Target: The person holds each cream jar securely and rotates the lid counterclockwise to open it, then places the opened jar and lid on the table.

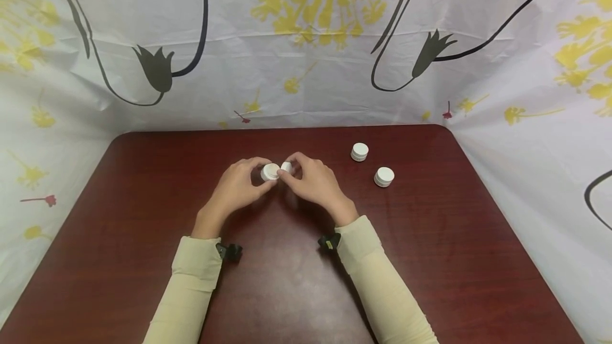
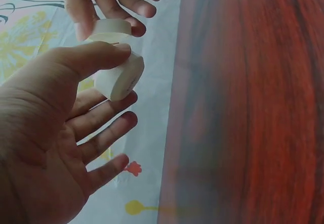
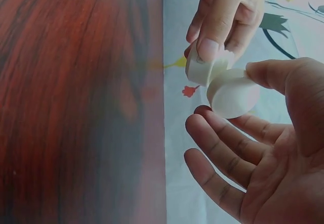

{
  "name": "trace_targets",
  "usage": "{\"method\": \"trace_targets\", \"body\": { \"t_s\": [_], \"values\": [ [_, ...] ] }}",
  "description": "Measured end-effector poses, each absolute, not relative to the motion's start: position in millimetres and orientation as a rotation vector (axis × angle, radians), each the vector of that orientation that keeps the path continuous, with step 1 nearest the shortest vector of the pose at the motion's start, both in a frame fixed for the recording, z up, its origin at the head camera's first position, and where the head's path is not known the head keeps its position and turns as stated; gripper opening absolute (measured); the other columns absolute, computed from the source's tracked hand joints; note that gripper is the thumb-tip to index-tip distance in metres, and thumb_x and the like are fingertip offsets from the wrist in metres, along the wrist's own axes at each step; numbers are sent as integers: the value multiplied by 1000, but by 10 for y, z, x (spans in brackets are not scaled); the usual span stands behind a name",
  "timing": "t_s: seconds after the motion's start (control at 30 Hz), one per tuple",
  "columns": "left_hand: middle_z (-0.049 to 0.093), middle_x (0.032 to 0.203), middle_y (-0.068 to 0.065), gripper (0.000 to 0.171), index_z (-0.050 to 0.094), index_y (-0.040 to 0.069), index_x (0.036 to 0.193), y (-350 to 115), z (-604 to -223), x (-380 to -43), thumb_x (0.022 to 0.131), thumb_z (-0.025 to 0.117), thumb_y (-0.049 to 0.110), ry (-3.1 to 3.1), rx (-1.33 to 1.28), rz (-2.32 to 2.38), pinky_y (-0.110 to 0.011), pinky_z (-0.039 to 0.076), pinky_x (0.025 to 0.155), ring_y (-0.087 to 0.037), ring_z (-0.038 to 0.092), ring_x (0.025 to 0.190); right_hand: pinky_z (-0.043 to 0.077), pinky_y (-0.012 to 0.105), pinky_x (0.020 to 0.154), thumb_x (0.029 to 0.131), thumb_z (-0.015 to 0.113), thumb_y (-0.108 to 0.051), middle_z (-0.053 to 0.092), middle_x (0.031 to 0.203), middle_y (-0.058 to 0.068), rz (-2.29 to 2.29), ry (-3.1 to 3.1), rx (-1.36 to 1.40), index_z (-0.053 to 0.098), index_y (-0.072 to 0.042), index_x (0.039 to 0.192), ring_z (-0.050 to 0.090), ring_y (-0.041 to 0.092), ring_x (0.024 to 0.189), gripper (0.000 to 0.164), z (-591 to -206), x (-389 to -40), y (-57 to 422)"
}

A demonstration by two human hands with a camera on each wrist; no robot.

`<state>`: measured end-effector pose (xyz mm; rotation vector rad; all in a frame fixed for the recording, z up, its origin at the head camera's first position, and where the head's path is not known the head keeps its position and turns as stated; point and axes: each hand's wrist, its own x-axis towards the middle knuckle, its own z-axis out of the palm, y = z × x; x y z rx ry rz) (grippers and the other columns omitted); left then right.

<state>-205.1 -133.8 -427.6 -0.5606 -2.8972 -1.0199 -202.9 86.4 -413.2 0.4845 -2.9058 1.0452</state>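
Note:
My left hand (image 1: 239, 185) pinches a small white jar (image 1: 270, 172) between thumb and fingers; the other fingers spread loosely below it in the left wrist view. Right beside the jar's mouth, my right hand (image 1: 315, 182) holds a round white lid (image 1: 286, 167) by its edge with thumb and fingertips. The lid is off the jar and tilted. From the right wrist, the lid (image 3: 234, 95) shows its smooth top and overlaps the jar (image 3: 200, 70). In the left wrist view, faint dark print marks the side of the jar (image 2: 121, 77).
Two more white jars with lids on stand at the right back of the dark red table (image 1: 430, 259): one farther back (image 1: 359, 152), the other jar (image 1: 384, 177) nearer. A white curtain (image 1: 306, 78) with yellow and grey flowers hangs behind and at both sides.

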Motion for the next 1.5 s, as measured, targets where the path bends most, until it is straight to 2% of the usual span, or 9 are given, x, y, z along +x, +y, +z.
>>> {"method": "trace_targets", "body": {
  "t_s": [0.13,0.3,0.57,0.8,1.0,1.2,1.33,1.5],
  "values": [
    [76,121,-5,43,72,17,129,-1337,-4293,-2078,92,82,36,-2906,-525,-1041,-51,54,98,-30,68,111,56,37,78,99,71,-45,77,95,-8,1048,-2915,479,69,-21,115,70,9,83,29,-4154,-2050,872],
    [77,119,-5,43,74,17,129,-1340,-4300,-2087,91,82,38,-2916,-495,-1064,-52,53,99,-30,68,111,57,39,79,97,75,-43,79,98,-5,1039,-2928,459,68,-18,116,72,10,83,33,-4185,-2056,875],
    [73,129,-8,47,73,15,129,-1356,-4406,-2066,92,80,43,-2948,-488,-993,-61,39,117,-34,63,127,57,43,82,94,78,-43,76,100,-3,999,-2961,423,68,-17,117,70,15,90,36,-4263,-2055,876],
    [75,126,-9,46,73,13,129,-1376,-4440,-2065,93,80,41,-2962,-483,-988,-60,39,114,-34,64,122,58,45,85,98,75,-39,75,109,3,1039,-2961,459,68,-9,135,71,20,98,48,-4311,-2098,829],
    [77,123,-9,43,74,13,128,-1361,-4484,-2079,92,80,37,-2969,-489,-979,-60,40,111,-34,66,118,58,51,90,99,75,-38,75,123,8,953,-2988,465,72,-11,131,71,27,111,42,-4386,-2083,801],
    [77,121,-8,42,74,14,128,-1306,-4625,-2027,92,81,33,-2980,-457,-1015,-58,41,110,-31,67,116,57,40,76,95,80,-38,78,96,-2,954,-3005,388,78,-17,117,71,13,85,31,-4493,-2019,846],
    [76,121,-8,44,73,14,129,-1334,-4624,-2007,92,82,34,-2982,-411,-1019,-58,40,112,-31,66,117,57,40,76,91,84,-39,78,90,-3,966,-2976,325,79,-19,111,72,12,83,29,-4520,-2040,846],
    [76,124,-8,45,73,14,130,-1406,-4581,-2072,92,82,35,-2969,-413,-967,-57,40,111,-31,65,119,57,41,77,89,85,-39,79,93,-1,964,-2958,298,78,-18,112,73,15,85,32,-4484,-2113,765]
  ]
}}
